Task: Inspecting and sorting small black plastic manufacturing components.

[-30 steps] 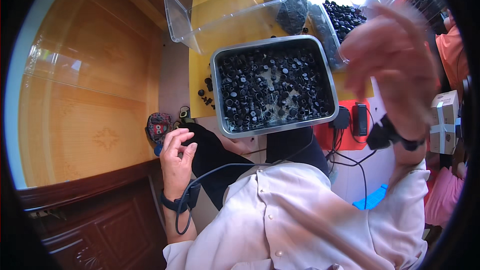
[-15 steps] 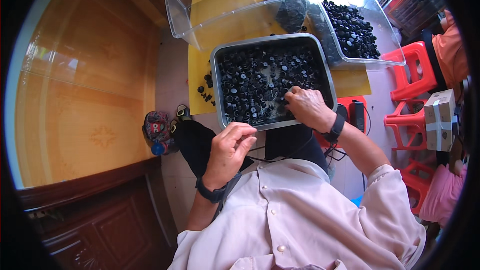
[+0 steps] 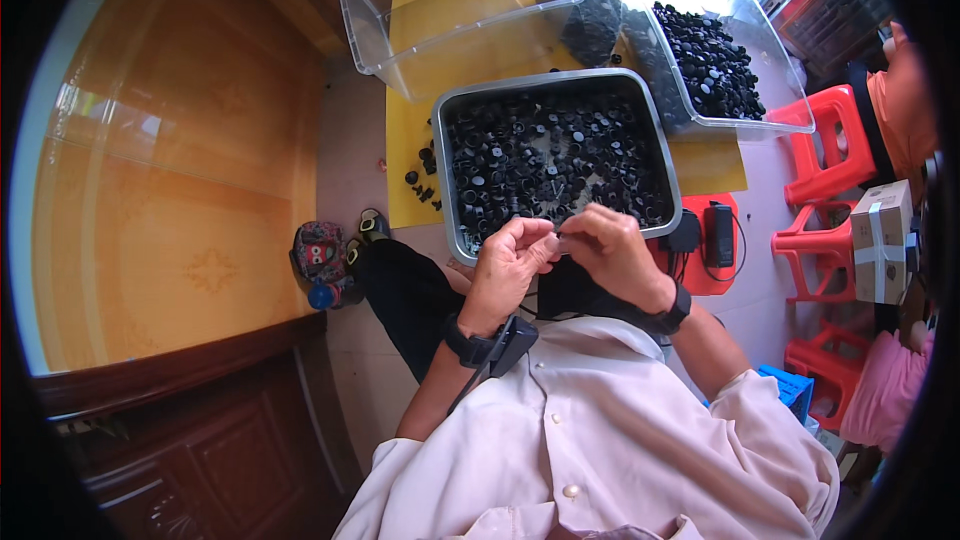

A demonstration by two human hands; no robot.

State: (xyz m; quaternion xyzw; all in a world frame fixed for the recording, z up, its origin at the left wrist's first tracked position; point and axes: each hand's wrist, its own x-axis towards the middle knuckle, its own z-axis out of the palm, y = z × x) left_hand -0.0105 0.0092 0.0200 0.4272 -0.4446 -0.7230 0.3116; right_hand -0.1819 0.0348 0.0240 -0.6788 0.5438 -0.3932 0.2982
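Both hands meet right over the near edge of the grey rectangular metal tray (image 3: 655,155), which is packed with small black plastic caps (image 3: 550,155). The left hand (image 3: 508,270) is curled, its fingertips pinched together against the right hand (image 3: 612,255), which is closed the same way; something small sits between them, but it's too tiny to make out. The tray rests on a yellow mat (image 3: 715,165) on the floor. A few loose black caps (image 3: 425,180) lie on the mat just off the tray's left edge. Beyond the tray's far left corner stands an empty clear plastic bin (image 3: 450,10), and off its far right corner a second clear bin (image 3: 745,110) holds more black caps. Red plastic stools (image 3: 825,155) sit well off to the right.
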